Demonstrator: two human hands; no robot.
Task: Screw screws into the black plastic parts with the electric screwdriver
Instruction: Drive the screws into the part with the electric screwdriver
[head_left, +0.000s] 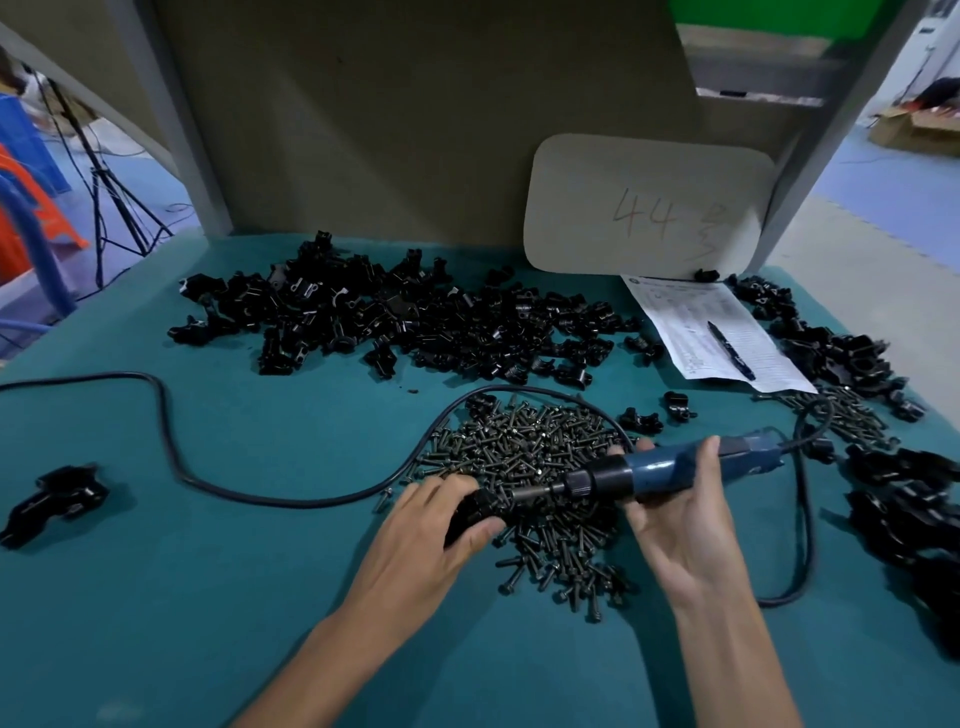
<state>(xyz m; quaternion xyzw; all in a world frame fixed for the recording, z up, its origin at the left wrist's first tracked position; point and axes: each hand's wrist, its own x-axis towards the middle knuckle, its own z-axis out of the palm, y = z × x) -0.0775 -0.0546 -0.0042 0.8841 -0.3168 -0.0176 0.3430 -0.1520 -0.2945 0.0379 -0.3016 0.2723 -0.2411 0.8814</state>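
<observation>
My left hand (431, 535) and right hand (680, 519) are showing bare, and both slim forearms are running bare to the six o'clock edge.

Handwritten "44" in faint reddish strokes on the rounded white board (649, 202), propped upright at the back of the bench (208, 519). Right after the number, one more handwritten character (too thin and pale to make out). Just below the board, flat on the bench, a paper sheet (717, 332) with rows of fine print and a small round mark at its top corner, all too small to read.
</observation>
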